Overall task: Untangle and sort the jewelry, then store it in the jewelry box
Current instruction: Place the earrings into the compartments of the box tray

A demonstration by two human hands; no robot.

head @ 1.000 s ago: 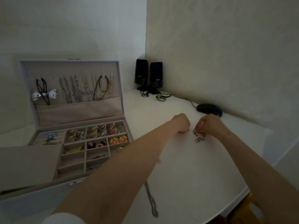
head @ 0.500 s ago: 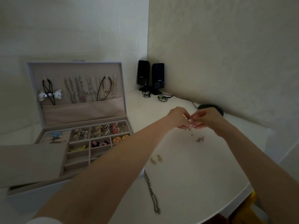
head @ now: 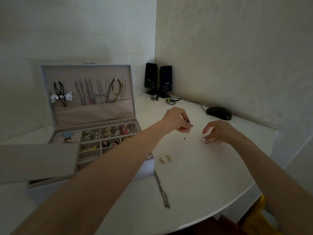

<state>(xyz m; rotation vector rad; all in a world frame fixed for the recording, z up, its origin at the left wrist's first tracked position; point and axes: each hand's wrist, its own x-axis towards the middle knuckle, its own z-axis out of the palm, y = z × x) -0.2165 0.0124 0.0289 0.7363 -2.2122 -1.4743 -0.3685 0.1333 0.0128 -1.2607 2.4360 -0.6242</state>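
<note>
Jewelry Sorting: Markings and Hand State

Lettering: each of the two black speakers (head: 158, 79) carries small white print, too small to read.

Left hand (head: 176, 120) pinches a small dark drop earring (head: 187, 127), which hangs above the white table (head: 203, 175). Right hand (head: 218, 131) has its fingers curled down onto a small silver piece (head: 207, 142); whether it grips the piece cannot be told.

The open jewelry box (head: 93, 114) stands at left with necklaces (head: 94, 92) in its lid. The left forearm hides its front right compartments. Gold earrings (head: 164, 158) and a silver chain (head: 161, 190) lie just beside the box. A black mouse (head: 219, 113) sits by the wall.
</note>
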